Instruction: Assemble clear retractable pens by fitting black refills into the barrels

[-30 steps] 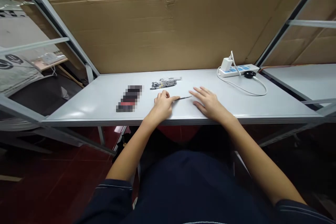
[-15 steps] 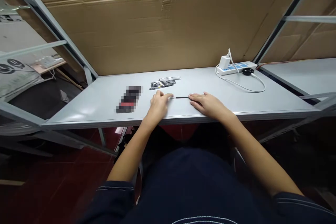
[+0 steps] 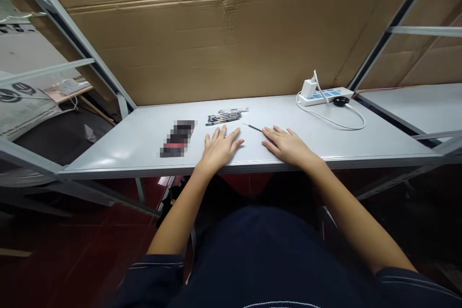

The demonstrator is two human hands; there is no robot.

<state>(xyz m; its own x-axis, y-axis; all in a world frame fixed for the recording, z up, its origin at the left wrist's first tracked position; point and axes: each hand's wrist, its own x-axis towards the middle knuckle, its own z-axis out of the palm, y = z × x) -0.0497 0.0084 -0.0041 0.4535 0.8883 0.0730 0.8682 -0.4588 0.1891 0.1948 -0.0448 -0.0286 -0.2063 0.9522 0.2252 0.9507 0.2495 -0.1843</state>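
My left hand (image 3: 221, 147) lies flat on the table with its fingers spread. A small pale sliver shows between its fingers, too little to name. My right hand (image 3: 288, 146) also rests palm down, fingers stretched out. A thin dark pen refill (image 3: 254, 128) with a pale tip lies slanted on the tabletop, its near end at the right fingertips; whether they touch it I cannot tell. Something small and pale shows just past the right fingers. Beyond the left hand lies a bundle of several pens (image 3: 224, 117), mostly clear and black.
A pixelated dark item with a red band (image 3: 176, 139) lies at the left of the grey-white table (image 3: 137, 139). At the back right are a white power strip (image 3: 327, 96) with a plugged-in charger, a black disc (image 3: 341, 101) and a looped white cable. A cardboard wall (image 3: 231, 48) stands behind.
My left hand has opened from a pinch and spread flat. The refill has turned from level to slanted, its left end pointing away from me. My right fingers have spread slightly.
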